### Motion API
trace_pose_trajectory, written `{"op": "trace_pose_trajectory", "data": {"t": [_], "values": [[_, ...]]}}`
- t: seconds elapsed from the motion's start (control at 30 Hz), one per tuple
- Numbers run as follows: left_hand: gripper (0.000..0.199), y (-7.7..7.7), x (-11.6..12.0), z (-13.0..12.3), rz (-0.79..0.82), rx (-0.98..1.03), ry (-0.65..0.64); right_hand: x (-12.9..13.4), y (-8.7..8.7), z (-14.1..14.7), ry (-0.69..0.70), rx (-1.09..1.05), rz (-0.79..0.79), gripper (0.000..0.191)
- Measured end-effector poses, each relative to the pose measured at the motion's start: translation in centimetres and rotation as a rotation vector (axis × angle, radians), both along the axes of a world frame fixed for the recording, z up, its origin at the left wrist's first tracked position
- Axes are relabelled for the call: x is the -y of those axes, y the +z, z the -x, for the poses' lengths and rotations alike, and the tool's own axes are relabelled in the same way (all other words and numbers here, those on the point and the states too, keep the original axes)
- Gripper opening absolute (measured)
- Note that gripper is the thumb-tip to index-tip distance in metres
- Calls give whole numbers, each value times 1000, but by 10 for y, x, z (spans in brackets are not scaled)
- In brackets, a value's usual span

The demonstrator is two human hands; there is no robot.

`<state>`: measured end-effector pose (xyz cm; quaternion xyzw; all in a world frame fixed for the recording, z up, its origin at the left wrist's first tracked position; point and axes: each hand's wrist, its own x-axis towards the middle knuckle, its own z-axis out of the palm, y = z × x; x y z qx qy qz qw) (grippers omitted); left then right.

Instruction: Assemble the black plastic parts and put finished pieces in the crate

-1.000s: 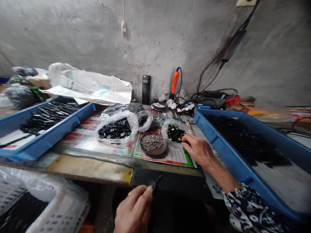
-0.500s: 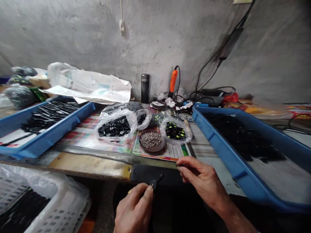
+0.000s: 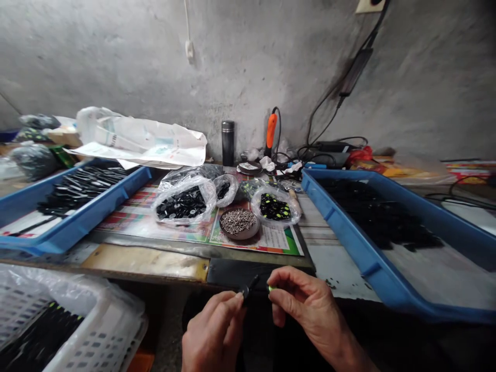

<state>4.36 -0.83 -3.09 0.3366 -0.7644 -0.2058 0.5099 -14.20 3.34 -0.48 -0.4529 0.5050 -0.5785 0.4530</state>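
Observation:
My left hand (image 3: 217, 323) pinches a black part with a round disc and a short rod (image 3: 248, 287), the rod pointing up and right. To its right, my right hand (image 3: 306, 305) holds a small green-and-black piece (image 3: 270, 288) between thumb and fingertip, a short gap away from the rod. Just beyond the hands on the bench stand a round dish of small metal screws (image 3: 238, 223), a plastic bag of black pieces with green spots (image 3: 275, 207) and a larger bag of black discs (image 3: 184, 204).
Blue trays of black parts stand at left (image 3: 50, 240) and right (image 3: 349, 248). A lined white basket (image 3: 101, 320) sits low at left. Behind are a dark flask (image 3: 228, 143), an orange-handled tool (image 3: 272, 130) and a white sheet (image 3: 143, 142).
My right hand has come left and down, closer to my left hand, and the green of its small piece now shows. My left hand stays about where it was.

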Motion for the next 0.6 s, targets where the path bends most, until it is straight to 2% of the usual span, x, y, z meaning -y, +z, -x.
{"op": "trace_pose_trajectory", "data": {"t": [0.1,0.2,0.3,0.43,0.6], "values": [[13,7,-4,4,-374,-210,-63,-5,9,-9,-13,-48,34,14],[30,16,-8,8,-713,-402,-170,-7,14,-19,-38,-86,89,12],[38,28,-9,11,-952,-547,-248,-7,13,-25,-33,-80,113,13],[40,39,-10,13,-1109,-679,-309,-6,11,-30,-31,-43,124,9],[42,37,-8,12,-1174,-693,-369,-7,12,-34,-51,-86,149,5]]}}
